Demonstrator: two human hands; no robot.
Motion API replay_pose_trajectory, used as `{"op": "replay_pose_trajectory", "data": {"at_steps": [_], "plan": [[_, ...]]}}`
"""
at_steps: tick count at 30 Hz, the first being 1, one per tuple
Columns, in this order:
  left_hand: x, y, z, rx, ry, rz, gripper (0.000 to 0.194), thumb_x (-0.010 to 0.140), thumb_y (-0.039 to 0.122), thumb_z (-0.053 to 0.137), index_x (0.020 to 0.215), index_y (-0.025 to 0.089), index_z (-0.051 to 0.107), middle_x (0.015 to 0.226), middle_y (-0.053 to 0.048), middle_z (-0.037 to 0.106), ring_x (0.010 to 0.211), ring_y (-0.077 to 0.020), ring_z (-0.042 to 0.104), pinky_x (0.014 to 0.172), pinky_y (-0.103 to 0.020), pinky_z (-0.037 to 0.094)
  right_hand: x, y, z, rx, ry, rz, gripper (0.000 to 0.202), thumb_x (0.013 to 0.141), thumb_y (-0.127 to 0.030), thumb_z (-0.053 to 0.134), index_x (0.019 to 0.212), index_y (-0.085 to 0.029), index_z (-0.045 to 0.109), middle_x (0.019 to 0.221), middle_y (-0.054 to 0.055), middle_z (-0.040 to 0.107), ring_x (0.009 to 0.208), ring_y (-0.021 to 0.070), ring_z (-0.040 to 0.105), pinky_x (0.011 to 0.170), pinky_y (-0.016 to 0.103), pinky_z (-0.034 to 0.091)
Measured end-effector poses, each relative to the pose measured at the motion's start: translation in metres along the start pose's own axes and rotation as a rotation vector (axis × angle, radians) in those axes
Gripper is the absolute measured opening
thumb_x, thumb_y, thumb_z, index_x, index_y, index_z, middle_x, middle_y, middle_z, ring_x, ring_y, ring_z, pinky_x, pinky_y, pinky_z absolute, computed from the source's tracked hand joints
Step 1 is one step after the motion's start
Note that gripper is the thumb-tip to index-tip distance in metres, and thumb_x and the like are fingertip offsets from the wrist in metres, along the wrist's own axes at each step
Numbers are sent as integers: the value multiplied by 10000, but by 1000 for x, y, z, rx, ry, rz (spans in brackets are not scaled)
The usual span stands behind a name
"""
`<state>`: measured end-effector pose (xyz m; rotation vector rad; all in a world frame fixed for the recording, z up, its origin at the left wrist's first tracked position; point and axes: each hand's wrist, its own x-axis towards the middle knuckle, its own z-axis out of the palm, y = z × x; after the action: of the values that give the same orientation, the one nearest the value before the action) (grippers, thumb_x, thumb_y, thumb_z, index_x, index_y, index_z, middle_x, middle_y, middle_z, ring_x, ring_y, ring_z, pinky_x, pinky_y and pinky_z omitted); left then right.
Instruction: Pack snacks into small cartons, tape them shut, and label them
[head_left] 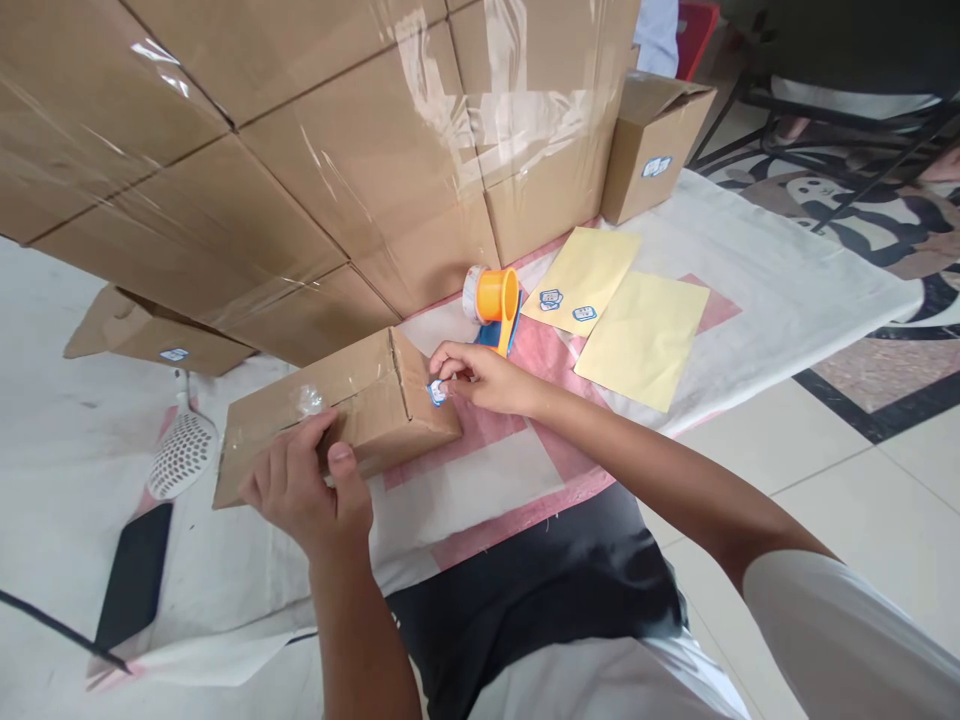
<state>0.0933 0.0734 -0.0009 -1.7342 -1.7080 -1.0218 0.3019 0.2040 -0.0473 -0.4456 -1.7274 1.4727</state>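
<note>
White and perforated, a spoon (182,452) lies above a black phone (135,575) on the cloth-covered table (795,270). The left hand (311,485), partly open with fingers bent, rests against the top of a taped cardboard box (337,410). The box lies below the stacked cartons (300,170). At its right end face, the right hand (480,380) pinches a blue-edged sticker (436,392) between thumb and fingertips. An orange cup (496,296) is just beyond; two yellow sheets (645,338) lie farther right.
</note>
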Motion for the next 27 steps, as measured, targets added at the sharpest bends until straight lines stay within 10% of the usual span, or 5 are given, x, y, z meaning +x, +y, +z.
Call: {"op": "replay_pose_trajectory", "data": {"at_steps": [27], "plan": [[-6,2,-4,19,-45,-39,365,1061,418,393,1178,258,699,1141,-99,765,1084,-301,674,1002,-529,417,-7,-10,6,218,99,115,261,808,-274,730,946,-214,516,788,-45,686,766,133,630,738,268,444]]}}
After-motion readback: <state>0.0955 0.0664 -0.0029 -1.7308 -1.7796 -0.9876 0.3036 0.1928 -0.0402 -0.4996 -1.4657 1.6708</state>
